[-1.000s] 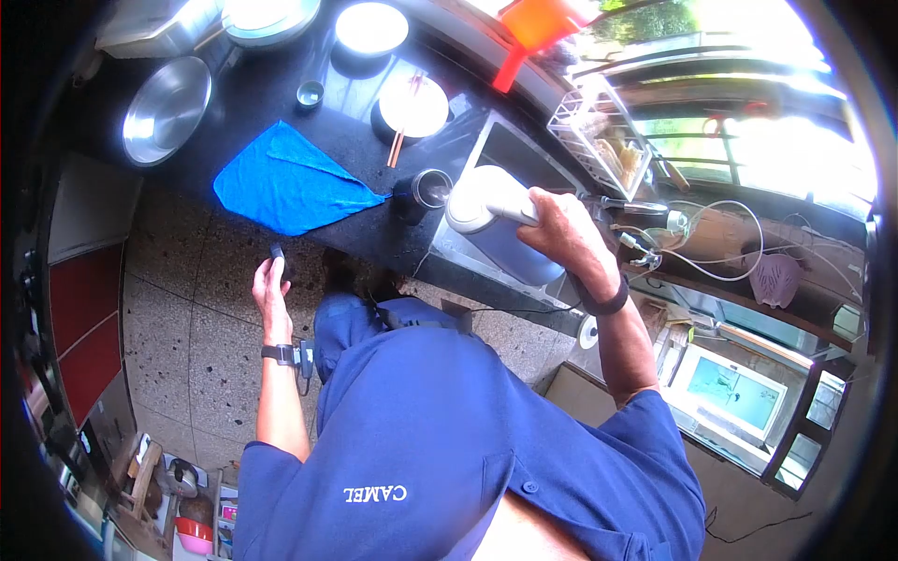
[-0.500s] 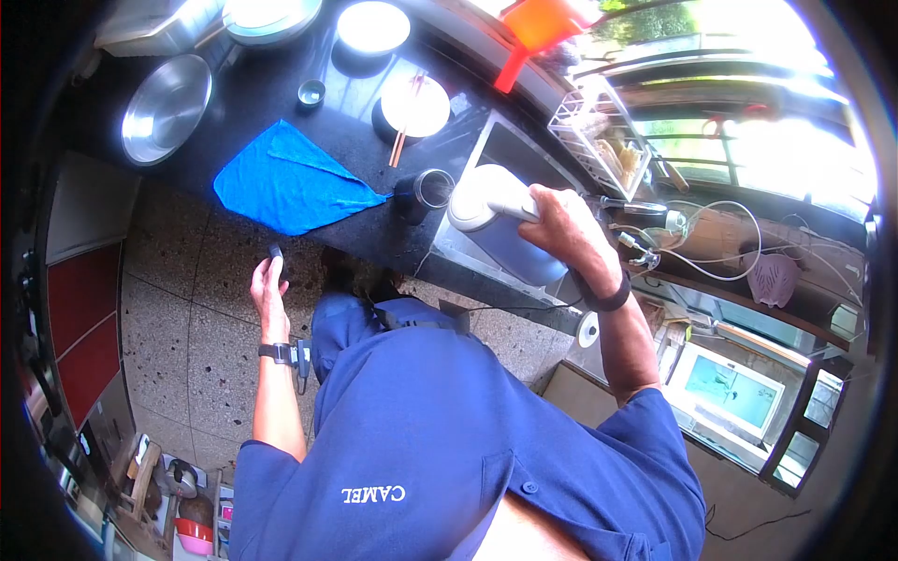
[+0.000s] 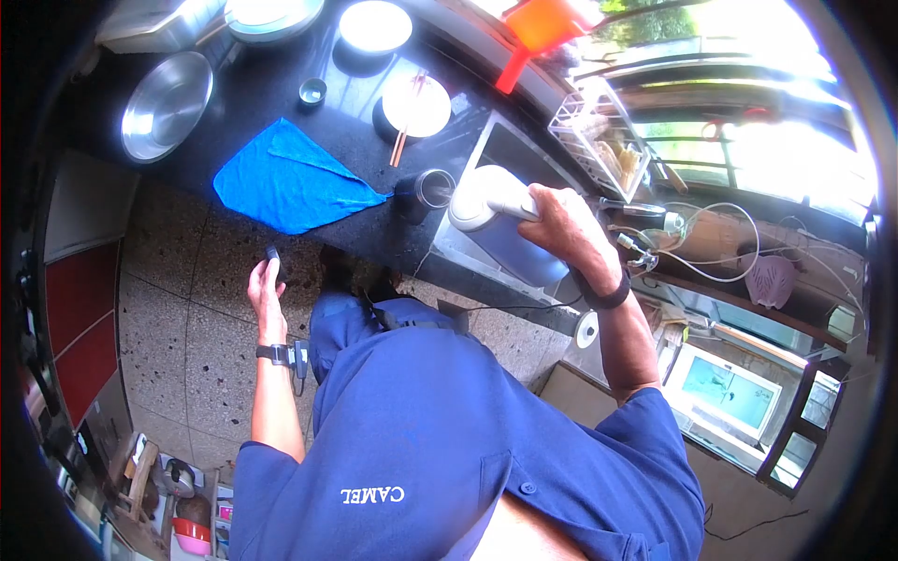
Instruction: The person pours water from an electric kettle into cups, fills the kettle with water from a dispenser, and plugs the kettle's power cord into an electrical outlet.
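My right hand (image 3: 566,224) is closed around the handle of a white and blue-grey kettle (image 3: 519,245), which is tilted with its spout end beside the mouth of a dark tumbler (image 3: 412,198). What looks like a thin stream of water shows at the tumbler's mouth. The tumbler stands on the black counter, touching the tip of a blue cloth (image 3: 290,179). Just off the counter's front edge, my left hand (image 3: 268,294) holds a small dark piece with a grey edge (image 3: 272,253); its kind is too unclear to name.
A plate with chopsticks (image 3: 421,105), a white bowl (image 3: 374,28), a small cup (image 3: 312,91) and a steel basin (image 3: 166,107) stand on the black counter (image 3: 253,103). The sink (image 3: 510,154) lies beneath the kettle. A white rack (image 3: 603,140) and cables are beyond it.
Both hands and the kettle stay almost in place. A pale streak at the tumbler's mouth shows more plainly now. My left hand has turned slightly.
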`<state>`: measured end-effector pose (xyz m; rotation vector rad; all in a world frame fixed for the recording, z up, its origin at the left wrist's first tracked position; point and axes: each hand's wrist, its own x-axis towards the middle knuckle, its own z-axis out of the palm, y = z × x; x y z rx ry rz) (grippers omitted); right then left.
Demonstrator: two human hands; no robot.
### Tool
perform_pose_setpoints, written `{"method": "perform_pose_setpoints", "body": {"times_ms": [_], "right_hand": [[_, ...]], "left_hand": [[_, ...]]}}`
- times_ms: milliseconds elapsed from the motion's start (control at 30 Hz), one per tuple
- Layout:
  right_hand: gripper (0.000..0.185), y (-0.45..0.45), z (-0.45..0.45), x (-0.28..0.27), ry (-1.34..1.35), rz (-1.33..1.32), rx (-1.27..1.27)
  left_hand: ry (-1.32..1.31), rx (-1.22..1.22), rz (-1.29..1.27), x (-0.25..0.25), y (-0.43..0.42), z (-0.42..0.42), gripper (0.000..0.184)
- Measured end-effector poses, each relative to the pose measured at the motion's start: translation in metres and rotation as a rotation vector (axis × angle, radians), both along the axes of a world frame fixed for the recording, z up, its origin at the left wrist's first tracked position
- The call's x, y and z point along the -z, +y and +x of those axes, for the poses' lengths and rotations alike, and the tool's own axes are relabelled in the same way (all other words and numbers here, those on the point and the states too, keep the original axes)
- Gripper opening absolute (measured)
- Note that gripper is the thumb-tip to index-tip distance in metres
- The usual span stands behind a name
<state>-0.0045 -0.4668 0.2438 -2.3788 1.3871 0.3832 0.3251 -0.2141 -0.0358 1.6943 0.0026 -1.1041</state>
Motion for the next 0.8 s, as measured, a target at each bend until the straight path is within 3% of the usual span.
{"method": "perform_pose_setpoints", "body": {"times_ms": [800], "right_hand": [[0.022, -0.0016, 0.0072, -0.0016, 0.031, -0.013, -0.019]], "left_hand": [[0.01, 0.001, 0.003, 0.003, 0.0029, 0.004, 0.05]]}}
